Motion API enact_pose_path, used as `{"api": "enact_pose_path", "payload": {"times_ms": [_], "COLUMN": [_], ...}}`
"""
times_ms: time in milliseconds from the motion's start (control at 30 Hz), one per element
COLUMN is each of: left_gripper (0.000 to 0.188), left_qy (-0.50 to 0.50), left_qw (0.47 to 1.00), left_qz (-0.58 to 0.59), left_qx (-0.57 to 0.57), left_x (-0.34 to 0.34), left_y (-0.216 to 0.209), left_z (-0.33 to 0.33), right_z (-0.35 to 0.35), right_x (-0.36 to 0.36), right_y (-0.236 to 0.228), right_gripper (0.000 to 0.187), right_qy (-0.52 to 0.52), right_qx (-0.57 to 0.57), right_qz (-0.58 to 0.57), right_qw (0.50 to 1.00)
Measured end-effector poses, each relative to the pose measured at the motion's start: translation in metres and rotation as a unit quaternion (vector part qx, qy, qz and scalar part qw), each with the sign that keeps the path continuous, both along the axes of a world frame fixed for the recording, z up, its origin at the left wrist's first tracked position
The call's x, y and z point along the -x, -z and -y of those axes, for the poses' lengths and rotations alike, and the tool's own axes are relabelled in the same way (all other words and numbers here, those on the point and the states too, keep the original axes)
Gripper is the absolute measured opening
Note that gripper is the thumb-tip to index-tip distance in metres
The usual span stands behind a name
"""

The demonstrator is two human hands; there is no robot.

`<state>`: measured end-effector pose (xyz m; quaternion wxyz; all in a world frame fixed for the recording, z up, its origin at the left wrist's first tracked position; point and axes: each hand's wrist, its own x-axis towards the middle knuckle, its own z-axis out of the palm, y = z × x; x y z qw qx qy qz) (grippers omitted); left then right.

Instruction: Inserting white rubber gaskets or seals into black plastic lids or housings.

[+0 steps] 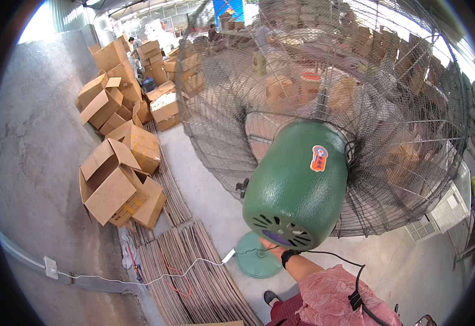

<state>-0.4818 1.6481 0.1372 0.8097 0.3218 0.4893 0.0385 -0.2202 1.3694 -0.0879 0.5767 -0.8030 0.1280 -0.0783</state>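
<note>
Head cam: R hand (272,248) partly behind green pedestal fan (297,187); grip hidden, can't tell.
Fan ctr to upper R, round base (252,266) on floor (210,204), white ext. socket (228,256) just L.

1 fan (297,185), 1 wall socket (50,267), 1 power strip (228,256) and 1 shoe (270,297) show.

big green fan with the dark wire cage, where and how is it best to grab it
Probably just under the smooth green motor housing, above the round green base, from the near side, where the bare right hand reaches in. The housing looks too wide and rounded for one hand, and the dark wire mesh cage flares out beyond it. The support underneath is largely hidden.
</note>
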Motion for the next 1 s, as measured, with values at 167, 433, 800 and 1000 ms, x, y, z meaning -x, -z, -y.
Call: {"api": "enact_pose_path", "payload": {"times_ms": [167,433,800,1000], "left_gripper": [0.031,0.031,0.038,0.034], "left_qy": [0.006,0.007,-0.168,-0.139], "left_qw": [1.0,0.999,0.984,0.979], "left_qz": [-0.005,-0.018,0.03,0.066], "left_qx": [-0.007,-0.028,0.049,0.134], "left_x": [0.008,0.035,0.083,0.065], "left_y": [0.0,0.007,0.021,0.004], "left_z": [-0.004,-0.009,-0.005,0.003], "right_z": [-0.002,-0.007,-0.01,-0.009], "right_x": [0.002,0.013,-0.023,-0.025], "right_y": [-0.003,0.012,0.005,0.031], "right_gripper": [0.026,0.025,0.022,0.02], "right_qy": [0.021,0.037,-0.01,0.079], "right_qx": [-0.032,-0.063,-0.03,-0.099], "right_qz": [0.005,0.005,0.063,0.038], "right_qw": [0.999,0.997,0.998,0.991]}}
